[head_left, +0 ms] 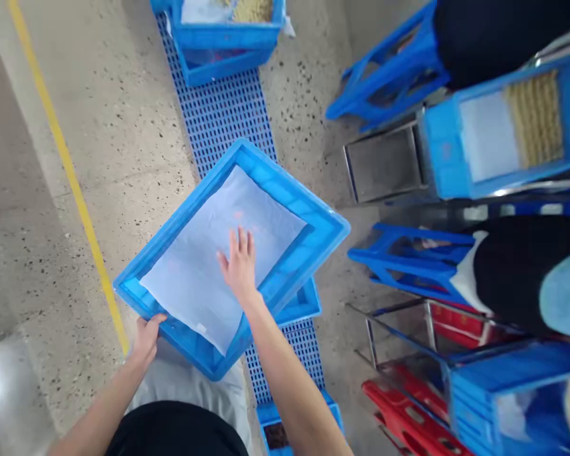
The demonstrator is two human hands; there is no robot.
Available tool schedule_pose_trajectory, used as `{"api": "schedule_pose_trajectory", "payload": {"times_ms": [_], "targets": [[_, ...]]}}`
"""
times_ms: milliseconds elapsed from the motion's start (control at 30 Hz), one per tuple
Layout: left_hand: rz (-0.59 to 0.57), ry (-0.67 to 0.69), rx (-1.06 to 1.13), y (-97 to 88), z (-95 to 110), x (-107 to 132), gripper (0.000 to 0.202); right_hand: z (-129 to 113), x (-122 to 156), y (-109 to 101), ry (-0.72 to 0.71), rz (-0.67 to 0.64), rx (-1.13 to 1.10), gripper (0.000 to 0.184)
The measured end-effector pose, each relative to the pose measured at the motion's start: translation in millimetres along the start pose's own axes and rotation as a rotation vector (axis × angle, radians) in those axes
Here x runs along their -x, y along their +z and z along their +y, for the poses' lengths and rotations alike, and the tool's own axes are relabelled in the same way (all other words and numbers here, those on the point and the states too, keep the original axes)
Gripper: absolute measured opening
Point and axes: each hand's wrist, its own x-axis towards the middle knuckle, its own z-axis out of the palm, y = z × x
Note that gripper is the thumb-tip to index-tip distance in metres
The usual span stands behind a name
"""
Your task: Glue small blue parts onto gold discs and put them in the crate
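A shallow blue plastic tray (287, 180) is tilted diagonally in front of my body. Spread over its bottom lies a white sheet (204, 253), with faint pinkish marks near its middle. My left hand (147, 335) grips the tray's near left rim, fingers wrapped round the edge. Flat on the sheet, or just over it, is my right hand (240, 256), its fingers stretched out and apart; it holds nothing. Partly covered by the tray, another blue crate (306, 301) shows beneath it.
A blue slatted floor mat (223, 107) runs under the crates. Stacked blue crates (228, 38) stand ahead, one with yellowish pieces. At right are blue chairs (413, 259), seated people, metal stands (384, 164), and a crate (446, 152) with rows of yellowish pieces. A yellow line (71, 164) marks the floor.
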Motion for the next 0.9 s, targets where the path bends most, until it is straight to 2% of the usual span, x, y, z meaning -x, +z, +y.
{"api": "schedule_pose_trajectory", "payload": {"times_ms": [67, 133, 333, 467, 600, 733, 900], "targets": [[-0.001, -0.034, 0.033, -14.5, 32, -4, 0.021, -46, -16, 27, 0.035, -0.098, 0.047, 0.074], [0.002, -0.06, 0.07, -29.4, 68, -10, 0.022, -93, -44, 44, 0.018, -0.124, 0.071, 0.074], [0.027, -0.057, 0.254, -68.9, 185, -32, 0.025, -239, -154, 57, -0.115, -0.055, 0.084, 0.074], [0.036, -0.046, 0.38, -89.4, 274, -60, 0.026, -339, -239, 65, -0.249, -0.021, 0.095, 0.074], [0.078, -0.023, 0.489, -107.6, 382, -105, 0.026, -438, -353, 81, -0.383, 0.017, 0.097, 0.077], [0.15, -0.002, 0.571, -131.4, 509, -146, 0.025, -538, -479, 96, -0.505, -0.004, 0.066, 0.078], [0.209, -0.025, 0.633, -163.2, 665, -163, 0.025, -664, -603, 93, -0.62, -0.059, 0.045, 0.08]]}}
